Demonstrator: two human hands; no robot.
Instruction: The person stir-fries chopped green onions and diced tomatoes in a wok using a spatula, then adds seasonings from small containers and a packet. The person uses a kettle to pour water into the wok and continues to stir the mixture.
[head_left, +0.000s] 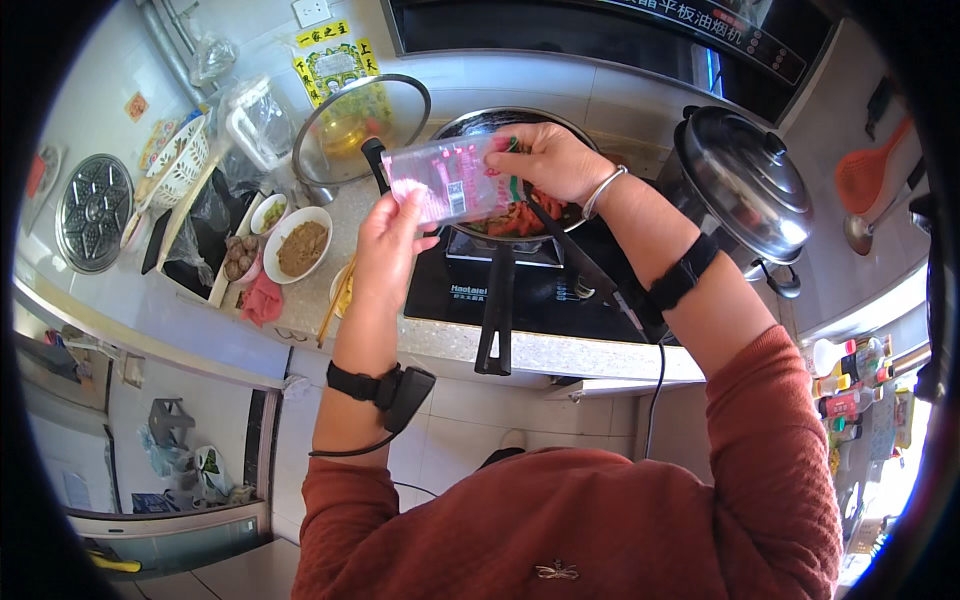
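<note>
Both hands hold a clear plastic packet (461, 187) with pink printing and a barcode, raised above a frying pan (517, 114) on the gas hob (450, 300). My left hand (390, 236) grips its lower left end between thumb and fingers. At the upper right end, my right hand (555, 161) pinches a corner. Red pieces, apparently tomato, and some green bits (517, 217) lie in the pan, partly hidden by the packet. The pan's black handle (496, 315) points towards me. A black-handled utensil (566, 244) slants out of the pan below my right wrist.
A lidded steel pot (739, 180) stands right of the pan. Left of it, a glass lid (360, 131) leans upright. On the counter are a bowl of brown food (304, 247), smaller bowls, a pink cloth (261, 296) and chopsticks (335, 304). A range hood (570, 34) hangs above.
</note>
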